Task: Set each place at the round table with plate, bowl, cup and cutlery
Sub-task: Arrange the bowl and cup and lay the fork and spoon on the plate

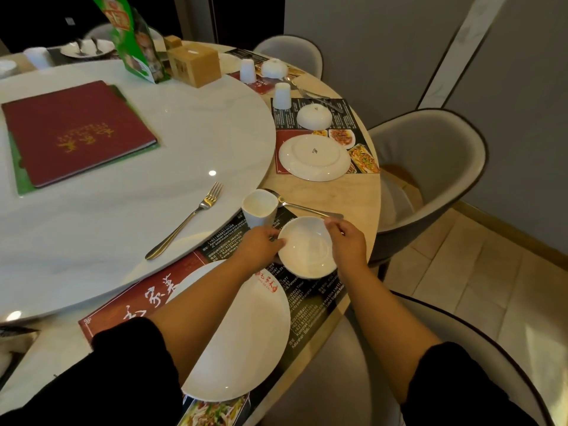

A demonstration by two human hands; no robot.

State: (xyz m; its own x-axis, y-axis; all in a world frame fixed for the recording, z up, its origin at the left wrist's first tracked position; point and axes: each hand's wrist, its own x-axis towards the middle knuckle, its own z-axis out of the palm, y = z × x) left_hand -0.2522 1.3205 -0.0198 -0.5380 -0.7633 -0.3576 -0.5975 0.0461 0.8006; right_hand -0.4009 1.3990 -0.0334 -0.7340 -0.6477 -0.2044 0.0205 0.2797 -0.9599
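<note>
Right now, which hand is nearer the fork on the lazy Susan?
Left. The left hand grips the white bowl at the rim facing the fork; the right hand holds the opposite rim, farther away.

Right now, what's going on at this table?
A person's left hand and right hand hold a small white round bowl by its rim, upright, just beyond the large white plate at the near place. Further on are a white square cup and a steel spoon. A steel fork lies on the white turntable.
</note>
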